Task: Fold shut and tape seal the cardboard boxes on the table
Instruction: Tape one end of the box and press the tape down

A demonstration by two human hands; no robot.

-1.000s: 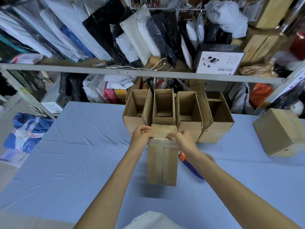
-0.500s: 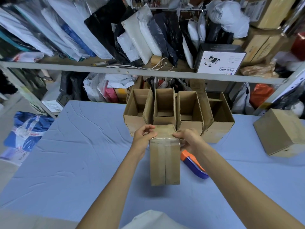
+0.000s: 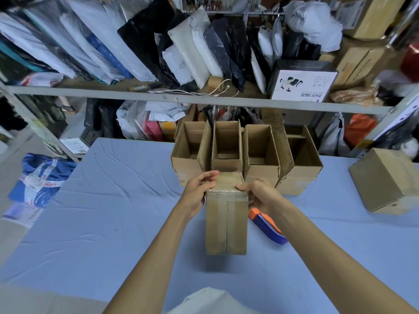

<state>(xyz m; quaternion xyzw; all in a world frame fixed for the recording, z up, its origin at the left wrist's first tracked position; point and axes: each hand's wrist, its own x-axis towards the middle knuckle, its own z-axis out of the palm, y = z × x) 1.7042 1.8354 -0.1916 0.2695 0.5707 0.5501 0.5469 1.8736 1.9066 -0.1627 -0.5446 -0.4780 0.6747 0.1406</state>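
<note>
1. Box [image 3: 226, 223] is being held over the middle of the table [image 3: 113, 223], close to the person. A shadow is being cast on the cloth under its near end, and whether it is touching the table cannot be told.
2. Its long axis is being kept running from the near edge toward the far edge. The end being worked on is therefore being pointed away from the person, just in front of the row of open boxes [image 3: 226, 152] at the far edge.
3. That far end is being gripped from both sides. The left hand [image 3: 199, 189] is being curled round the left corner, with fingers laid over the top face. The right hand [image 3: 260, 193] is being curled round the right corner, with the thumb being pressed onto the tape [image 3: 226, 194].
4. The tape band is being stretched across the box directly between the two hands, equally near to each. Pressing it flat is judged to need only a short inward slide.
5. The tape dispenser [image 3: 267, 225] is being left on the table just beside the box's right side, under the right wrist. It is judged to be nearer that hand.
</note>
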